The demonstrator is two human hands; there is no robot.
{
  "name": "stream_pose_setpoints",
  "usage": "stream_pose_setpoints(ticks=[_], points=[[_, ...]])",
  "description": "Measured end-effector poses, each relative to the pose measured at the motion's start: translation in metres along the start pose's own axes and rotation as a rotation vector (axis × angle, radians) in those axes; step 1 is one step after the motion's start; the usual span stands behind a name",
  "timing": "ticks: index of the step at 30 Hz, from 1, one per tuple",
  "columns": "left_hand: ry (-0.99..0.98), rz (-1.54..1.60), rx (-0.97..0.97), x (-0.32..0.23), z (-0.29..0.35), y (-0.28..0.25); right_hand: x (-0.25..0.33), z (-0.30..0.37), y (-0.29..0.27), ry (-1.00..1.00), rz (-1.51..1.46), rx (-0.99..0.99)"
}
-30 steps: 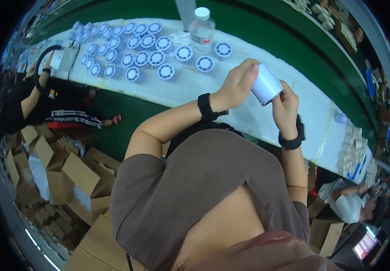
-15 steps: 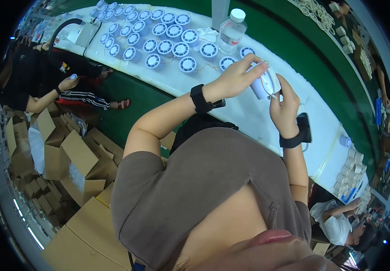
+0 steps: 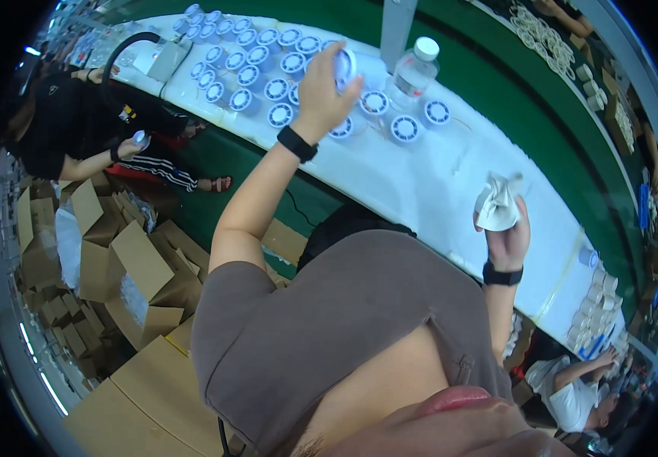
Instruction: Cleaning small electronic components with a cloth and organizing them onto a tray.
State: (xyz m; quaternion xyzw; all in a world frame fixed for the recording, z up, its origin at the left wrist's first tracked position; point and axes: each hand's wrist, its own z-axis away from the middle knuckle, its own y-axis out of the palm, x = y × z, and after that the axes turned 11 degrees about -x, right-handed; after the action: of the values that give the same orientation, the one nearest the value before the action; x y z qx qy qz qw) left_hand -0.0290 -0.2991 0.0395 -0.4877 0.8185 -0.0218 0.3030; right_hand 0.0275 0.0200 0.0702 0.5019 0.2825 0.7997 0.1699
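Observation:
My left hand (image 3: 323, 95) reaches over the far side of the white table, fingers curled round a round white device (image 3: 346, 70) with a vented rim, among the standing units. Nearer me on the right, my right hand (image 3: 509, 238) holds up a crumpled white cloth (image 3: 499, 204) between thumb and fingers. Several white devices (image 3: 280, 115) with slotted round tops and thin wires stand in loose rows; my left hand hides some of them. Two more devices, one of them (image 3: 404, 129) closer in, stand to the right of that hand.
A clear bottle with a white cap (image 3: 416, 70) stands behind the units on the white table (image 3: 451, 228), beside a grey post (image 3: 399, 30). Open cardboard boxes (image 3: 142, 266) fill the left floor. A co-worker (image 3: 77, 129) sits at left; another (image 3: 573, 385) works at lower right.
My hands have parted. The left has carried a device to the far left among the others; the right has dropped back nearer me with the cloth.

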Motion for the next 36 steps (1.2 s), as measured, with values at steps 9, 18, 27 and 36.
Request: stream_pose_setpoints(ticks=[9,18,27,36], points=[[-0.239,-0.453,0.660,0.089,-0.021,0.087,-0.029,0.034,-0.033,-0.326,0.606,-0.406],[0.018,-0.488,0.399,0.073,0.008,0.089,-0.047,0.019,-0.076,-0.252,0.345,-0.412],[-0.334,0.056,0.690,-0.103,-0.011,0.013,0.016,-0.008,-0.093,0.093,0.018,-0.385],[0.099,0.576,1.358,-0.275,0.000,0.132,0.050,0.041,-0.177,-0.219,-0.291,-0.193]])
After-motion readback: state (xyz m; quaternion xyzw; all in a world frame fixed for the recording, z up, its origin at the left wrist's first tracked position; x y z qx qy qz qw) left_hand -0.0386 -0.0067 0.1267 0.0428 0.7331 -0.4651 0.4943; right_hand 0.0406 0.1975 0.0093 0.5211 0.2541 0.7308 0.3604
